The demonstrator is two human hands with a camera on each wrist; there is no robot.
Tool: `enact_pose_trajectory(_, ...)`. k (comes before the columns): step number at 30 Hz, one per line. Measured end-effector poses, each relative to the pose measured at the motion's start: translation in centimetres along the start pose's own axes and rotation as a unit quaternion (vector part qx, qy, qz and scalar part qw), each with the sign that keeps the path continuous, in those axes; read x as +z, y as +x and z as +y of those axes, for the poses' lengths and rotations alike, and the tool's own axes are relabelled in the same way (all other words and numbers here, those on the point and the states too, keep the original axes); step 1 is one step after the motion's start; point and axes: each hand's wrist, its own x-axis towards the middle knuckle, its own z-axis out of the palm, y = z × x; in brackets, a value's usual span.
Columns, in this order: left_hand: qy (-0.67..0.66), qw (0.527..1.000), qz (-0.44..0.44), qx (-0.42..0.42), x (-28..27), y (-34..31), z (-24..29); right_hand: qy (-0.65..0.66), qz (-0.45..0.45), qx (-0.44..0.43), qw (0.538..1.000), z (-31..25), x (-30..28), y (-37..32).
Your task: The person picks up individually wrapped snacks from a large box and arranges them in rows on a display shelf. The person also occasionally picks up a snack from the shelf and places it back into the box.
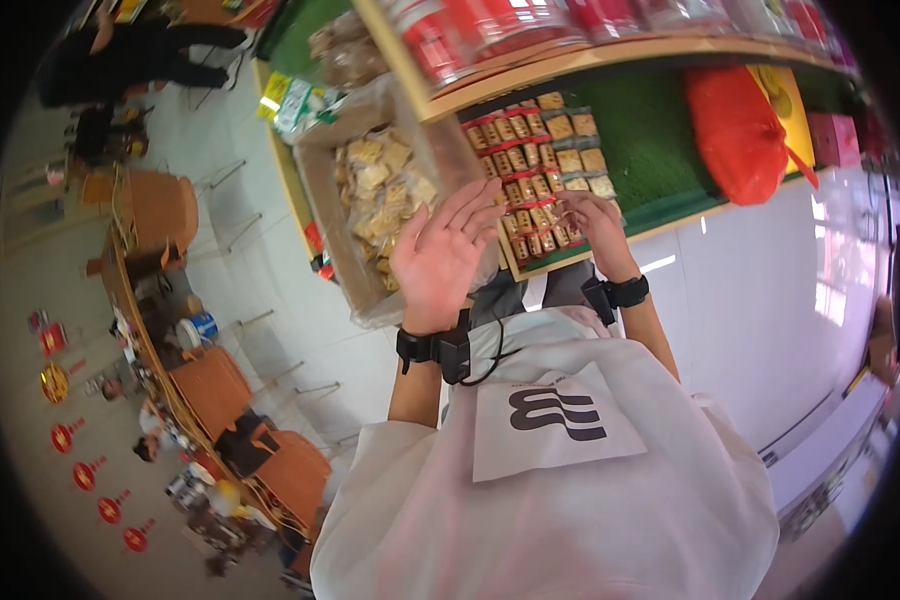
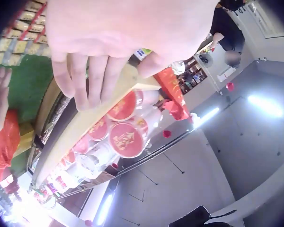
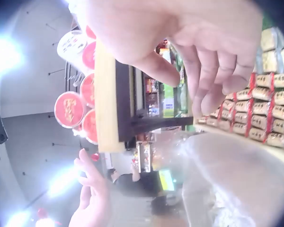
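Note:
My left hand is raised between a plastic-lined box and rows of small wrapped snack packs; its fingers are extended and it holds nothing. Over the near right part of those rows hovers my right hand, fingers loosely bent, with nothing visible in them. In the right wrist view the red-edged packs lie beyond its bent fingers. Pale wrapped pieces fill the lined box. Lighter packs sit beside the red-edged ones.
A wooden shelf edge overhangs the display, carrying red-lidded clear jars. On the green mat sits a red plastic bag. Brown chairs and a long table stand off to the left, and a person in dark clothes is farther back.

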Motion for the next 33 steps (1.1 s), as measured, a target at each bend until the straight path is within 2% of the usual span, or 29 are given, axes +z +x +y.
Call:
enact_pose_trajectory(2, -0.015, 0.999, -0.005, 0.030, -1.2, -1.9, 1.7, -0.025, -0.037, -0.007, 0.999, -1.4, 3.7, 0.0)
enact_pose_trajectory(6, -0.004, 0.995, 0.002, 0.104, -2.9, -5.7, 5.3, 0.003, -0.151, -0.015, 0.988, -3.3, 10.4, 0.4)
enact_pose_trajectory(8, 0.020, 0.989, 0.013, 0.143, -4.4, -7.1, 6.9, -0.006, -0.175, -0.014, 0.984, -3.3, 12.7, 1.1)
enact_pose_trajectory(11, 0.078, 0.972, 0.075, 0.208, -7.4, -8.9, 9.3, -0.033, -0.202, -0.018, 0.979, -3.5, 16.7, 2.1)
enact_pose_trajectory(14, 0.092, 0.955, 0.127, 0.254, -10.3, -9.9, 11.6, -0.054, -0.199, 0.004, 0.979, -2.7, 19.8, 3.3)
enact_pose_trajectory(18, 0.104, 0.942, 0.179, 0.264, -13.9, -9.9, 13.8, -0.101, -0.207, 0.035, 0.972, -1.5, 22.9, 5.6)
enact_pose_trajectory(23, 0.131, 0.934, 0.228, 0.243, -17.4, -7.5, 15.4, -0.131, -0.168, 0.081, 0.974, 1.1, 25.0, 9.9)
enact_pose_trajectory(29, 0.131, 0.938, 0.261, 0.187, -21.5, -2.3, 16.7, -0.161, -0.142, 0.138, 0.967, 4.3, 26.3, 15.4)
enact_pose_trajectory(33, 0.202, 0.925, 0.276, 0.164, -26.4, 3.2, 17.5, -0.123, -0.104, 0.159, 0.974, 8.3, 26.7, 19.7)
